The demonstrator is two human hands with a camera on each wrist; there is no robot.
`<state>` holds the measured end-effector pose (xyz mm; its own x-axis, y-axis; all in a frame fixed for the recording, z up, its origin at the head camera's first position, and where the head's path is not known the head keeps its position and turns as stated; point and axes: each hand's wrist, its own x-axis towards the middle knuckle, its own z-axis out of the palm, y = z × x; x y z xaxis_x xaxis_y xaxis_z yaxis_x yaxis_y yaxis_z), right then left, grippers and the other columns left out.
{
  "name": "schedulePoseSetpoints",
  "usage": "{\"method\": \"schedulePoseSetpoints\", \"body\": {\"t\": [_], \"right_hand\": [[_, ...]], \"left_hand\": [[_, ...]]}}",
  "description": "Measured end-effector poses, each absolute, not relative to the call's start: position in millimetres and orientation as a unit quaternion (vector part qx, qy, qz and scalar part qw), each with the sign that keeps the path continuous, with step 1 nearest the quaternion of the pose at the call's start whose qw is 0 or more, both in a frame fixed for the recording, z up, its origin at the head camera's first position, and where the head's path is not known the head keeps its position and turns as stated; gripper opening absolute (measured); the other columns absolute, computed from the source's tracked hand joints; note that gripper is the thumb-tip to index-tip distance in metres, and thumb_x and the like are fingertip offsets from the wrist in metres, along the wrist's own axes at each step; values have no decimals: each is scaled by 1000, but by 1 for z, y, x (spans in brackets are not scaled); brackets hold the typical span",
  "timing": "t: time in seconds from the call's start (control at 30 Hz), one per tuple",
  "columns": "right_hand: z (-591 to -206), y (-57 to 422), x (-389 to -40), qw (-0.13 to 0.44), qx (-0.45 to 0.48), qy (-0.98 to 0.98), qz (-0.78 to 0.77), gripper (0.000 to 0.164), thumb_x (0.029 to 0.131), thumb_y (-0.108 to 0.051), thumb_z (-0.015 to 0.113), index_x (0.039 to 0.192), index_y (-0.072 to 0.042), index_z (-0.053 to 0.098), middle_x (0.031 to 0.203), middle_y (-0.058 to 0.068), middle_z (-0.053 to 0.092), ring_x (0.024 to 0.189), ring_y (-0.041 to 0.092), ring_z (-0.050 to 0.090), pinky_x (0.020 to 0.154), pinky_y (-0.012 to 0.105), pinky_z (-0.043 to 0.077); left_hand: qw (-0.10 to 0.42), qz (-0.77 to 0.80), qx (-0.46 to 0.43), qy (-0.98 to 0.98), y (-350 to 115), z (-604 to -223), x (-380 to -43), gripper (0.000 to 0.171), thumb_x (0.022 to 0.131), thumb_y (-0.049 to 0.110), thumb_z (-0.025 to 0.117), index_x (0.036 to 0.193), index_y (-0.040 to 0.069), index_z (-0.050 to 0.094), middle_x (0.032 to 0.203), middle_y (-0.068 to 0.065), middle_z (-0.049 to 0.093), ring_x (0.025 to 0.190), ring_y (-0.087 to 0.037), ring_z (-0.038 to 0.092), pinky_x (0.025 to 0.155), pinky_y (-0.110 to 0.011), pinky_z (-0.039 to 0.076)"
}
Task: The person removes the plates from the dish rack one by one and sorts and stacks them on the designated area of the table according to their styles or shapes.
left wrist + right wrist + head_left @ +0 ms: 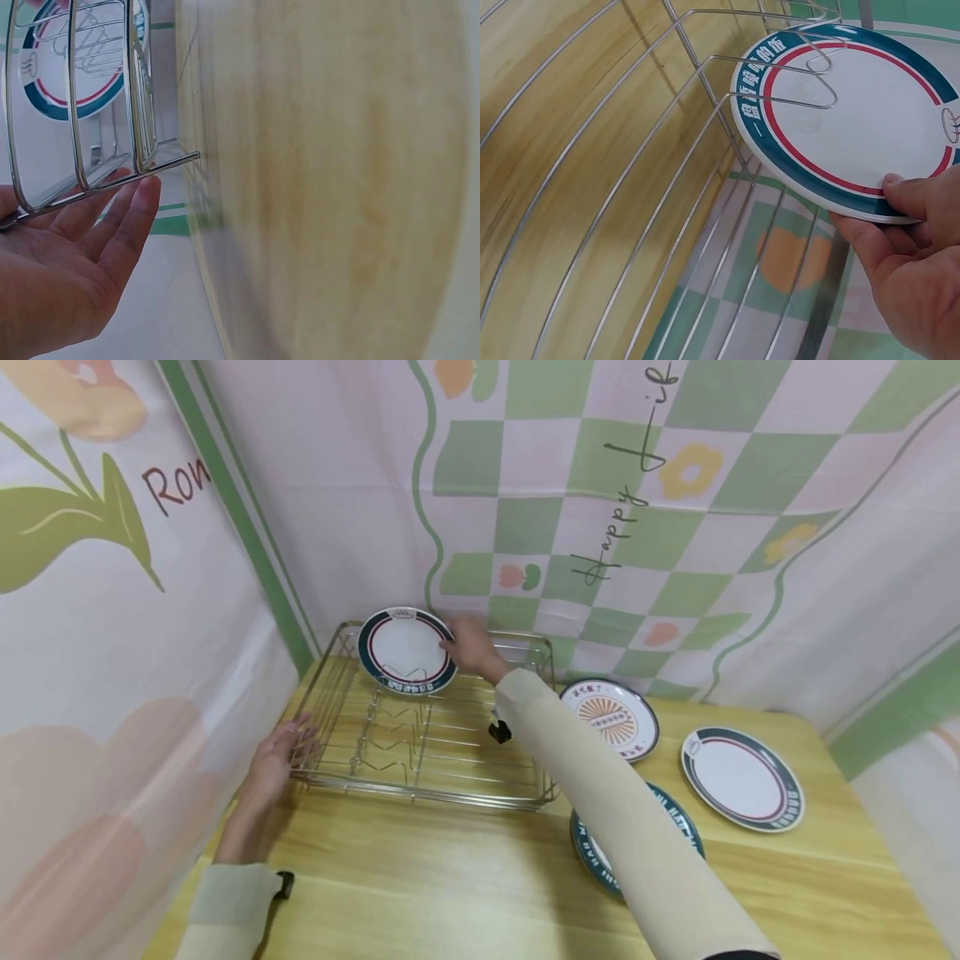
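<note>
My right hand pinches the right edge of a white plate with a dark teal rim band and a red ring. In the right wrist view the thumb lies on the plate's face and the fingers go behind it. The plate stands tilted upright at the back left of a wire dish rack, behind bent wire dividers. At the rack's left front corner, my left hand holds a wire rail, its fingers behind the wire and its thumb partly cut off in the left wrist view.
Right of the rack lie a plate with an orange sunburst, a teal-rimmed plate partly hidden by my right sleeve, and another white plate. A small black object shows by the rack. Patterned cloth hangs behind the wooden table.
</note>
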<state>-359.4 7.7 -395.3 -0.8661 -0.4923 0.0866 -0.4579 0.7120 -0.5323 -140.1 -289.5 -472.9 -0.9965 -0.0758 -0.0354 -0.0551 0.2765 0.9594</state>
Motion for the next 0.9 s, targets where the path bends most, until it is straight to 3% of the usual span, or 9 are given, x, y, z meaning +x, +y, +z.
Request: {"method": "schedulePoseSetpoints", "body": {"t": [0.23,0.47,0.7,0.9], "right_hand": [[-383,27,-355,13,-241,921,-304,20,107,-8,62,119,6,70,103,20,75,87,29,73,80,36,62],[-371,60,-354,3,-228,918,-325,24,107,-9,61,122,8,70,103,23,76,86,32,73,80,38,62],[-354,100,-352,-18,-202,917,-345,25,104,-8,63,121,8,71,102,25,77,85,33,73,72,33,60],[-336,140,-341,11,-157,903,-399,28,105,-7,62,127,10,67,109,30,75,89,35,75,73,31,65]], "left_hand": [[8,-603,40,-797,-290,-473,-141,54,118,23,18,157,-12,32,171,-24,28,126,-23,65,105,-21,52],[7,-619,35,-785,-290,-474,-139,54,118,21,19,157,-14,29,171,-26,25,109,3,65,100,-16,53],[2,-619,36,-785,-290,-474,-138,54,118,21,18,158,-13,28,171,-27,25,109,5,64,101,-17,53],[-4,-607,43,-793,-291,-472,-139,54,118,23,17,161,-8,27,171,-24,28,113,-1,65,97,-17,54]]}}
